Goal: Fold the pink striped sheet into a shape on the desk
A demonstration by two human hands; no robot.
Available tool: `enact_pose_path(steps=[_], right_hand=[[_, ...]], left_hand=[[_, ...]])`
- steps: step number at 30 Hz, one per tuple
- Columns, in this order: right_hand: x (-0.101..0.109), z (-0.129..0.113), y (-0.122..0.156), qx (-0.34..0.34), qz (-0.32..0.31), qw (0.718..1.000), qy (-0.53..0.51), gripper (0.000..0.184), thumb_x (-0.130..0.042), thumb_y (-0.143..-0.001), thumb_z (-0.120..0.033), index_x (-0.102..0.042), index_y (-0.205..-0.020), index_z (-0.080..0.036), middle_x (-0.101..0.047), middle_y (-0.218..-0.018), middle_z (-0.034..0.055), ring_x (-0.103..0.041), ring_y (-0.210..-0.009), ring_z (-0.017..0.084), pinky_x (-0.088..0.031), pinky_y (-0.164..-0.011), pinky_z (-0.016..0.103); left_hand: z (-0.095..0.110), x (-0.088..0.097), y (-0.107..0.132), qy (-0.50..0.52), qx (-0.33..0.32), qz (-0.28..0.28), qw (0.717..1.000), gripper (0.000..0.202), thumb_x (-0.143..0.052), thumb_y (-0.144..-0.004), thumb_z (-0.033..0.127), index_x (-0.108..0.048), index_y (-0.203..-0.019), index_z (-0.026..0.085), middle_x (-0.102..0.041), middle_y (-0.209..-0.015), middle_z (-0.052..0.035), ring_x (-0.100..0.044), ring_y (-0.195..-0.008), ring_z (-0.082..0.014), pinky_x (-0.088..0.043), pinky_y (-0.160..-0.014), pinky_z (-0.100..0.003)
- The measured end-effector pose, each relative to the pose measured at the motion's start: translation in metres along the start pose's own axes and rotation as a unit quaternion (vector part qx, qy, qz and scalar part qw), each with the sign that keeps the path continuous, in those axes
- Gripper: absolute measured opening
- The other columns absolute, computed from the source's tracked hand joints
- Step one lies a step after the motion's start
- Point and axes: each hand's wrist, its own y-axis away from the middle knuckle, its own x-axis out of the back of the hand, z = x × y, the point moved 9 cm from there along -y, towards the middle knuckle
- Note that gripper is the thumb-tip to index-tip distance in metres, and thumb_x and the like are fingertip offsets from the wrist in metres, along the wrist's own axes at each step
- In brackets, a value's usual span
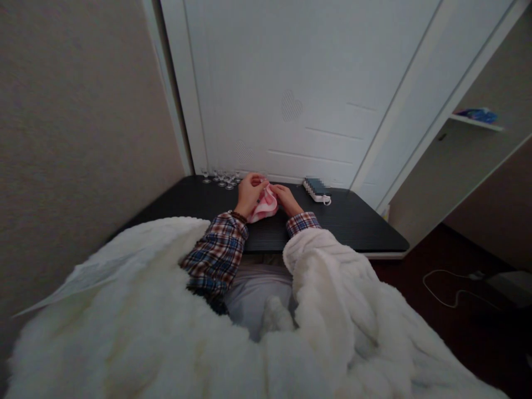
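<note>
1. The pink-and-white cloth (265,207) is bunched between the two hands, above the middle of the black table (341,224), its loose folds hanging toward the near side below the fingers
2. The left hand (250,194) has its fingers bent and closed on the far, upper part of the cloth, with the folds lying to the right of the palm and wrist; whether anything else sits inside that grip is too small to tell
3. The right hand (286,198) meets the cloth from the right, fingers curled inward and closed on its far right edge, the fingertips near those of the left hand
4. The left forearm, in a plaid sleeve (220,244), reaches far and slightly right, the wrist ringed by a dark bracelet (238,216); the right forearm slants far and left, a plaid cuff showing beyond the fluffy white coat (328,266)
5. To the left of the hands, a cluster of small clear stemmed glasses (229,182) stands at the far left of the table, near the white panel (266,72)
6. To the right, well apart from the cloth, a white case-like object (319,196) with a blurred dark top and a loop lies near the far edge
</note>
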Motion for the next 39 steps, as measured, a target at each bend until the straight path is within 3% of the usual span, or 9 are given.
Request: enact_pose_path(steps=[8, 14, 23, 39], right_hand=[[-0.005, 0.000, -0.003, 0.008, -0.026, 1.000, -0.008, 0.047, -0.079, -0.055, -0.055, -0.066, -0.075, -0.015, -0.060, -0.065, -0.0022, -0.047, -0.060, 0.009, -0.033, -0.056, 0.024], [-0.001, -0.005, -0.003, 0.036, -0.013, 0.999, -0.017, 0.046, -0.080, -0.052, -0.053, -0.068, -0.075, -0.015, -0.064, -0.068, -0.0012, -0.050, -0.064, 0.009, -0.037, -0.062, 0.024], [0.004, -0.007, -0.006, 0.059, 0.016, 0.998, -0.008, 0.042, -0.076, -0.057, -0.053, -0.063, -0.070, -0.015, -0.061, -0.067, -0.0019, -0.050, -0.065, 0.009, -0.038, -0.064, 0.025], [0.003, -0.010, -0.002, 0.047, 0.011, 0.999, -0.012, 0.039, -0.077, -0.057, -0.047, -0.068, -0.075, -0.014, -0.063, -0.067, -0.0016, -0.050, -0.063, 0.009, -0.039, -0.065, 0.025]], left_hand=[[-0.008, 0.000, -0.003, 0.024, -0.004, 0.004, 1.000, 0.028, -0.073, -0.062, 0.013, -0.057, -0.085, 0.018, -0.065, -0.085, -0.0002, -0.064, -0.081, -0.0149, -0.051, -0.077, -0.028], [-0.009, 0.000, -0.003, 0.026, 0.009, 0.008, 1.000, 0.030, -0.074, -0.061, 0.013, -0.055, -0.084, 0.018, -0.064, -0.082, 0.0001, -0.064, -0.078, -0.0152, -0.050, -0.073, -0.027], [-0.002, -0.001, 0.000, 0.033, 0.010, 0.001, 0.999, 0.030, -0.073, -0.062, 0.012, -0.052, -0.081, 0.018, -0.061, -0.081, 0.0014, -0.063, -0.078, -0.0134, -0.050, -0.075, -0.027], [0.005, -0.004, 0.003, 0.021, 0.013, -0.016, 1.000, 0.026, -0.073, -0.063, 0.013, -0.053, -0.080, 0.017, -0.061, -0.082, 0.0006, -0.063, -0.079, -0.0137, -0.051, -0.079, -0.028]])
